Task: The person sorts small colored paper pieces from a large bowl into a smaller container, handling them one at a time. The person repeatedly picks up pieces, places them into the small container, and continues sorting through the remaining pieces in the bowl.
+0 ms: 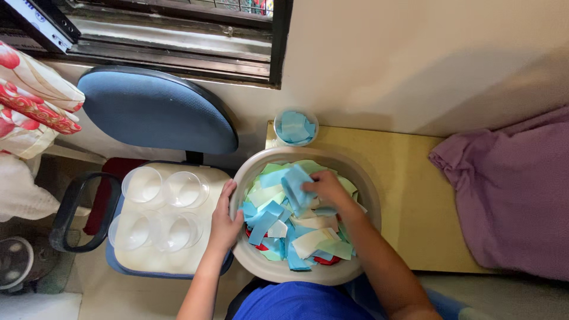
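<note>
A blue padded office chair stands at the left under the window, and a purple cloth lies heaped at the right end of the pale yellow counter. On the chair seat rests a white tray bearing four clear plastic cups, all empty as far as can be seen. At the near edge of the counter sits a large round off-white plastic basin, filled with loose paper slips in blue, green, cream and red. Behind it, touching its far rim, stands a small clear cup of blue slips. The left hand is curled over the basin's left rim, steadying it. The right hand is inside the basin, fingers closed on a blue paper slip lifted just above the heap. Picking well here seems to call for a light pinch on one slip alone, raised cleanly so its neighbours fall away, while the other hand keeps the basin from sliding.
</note>
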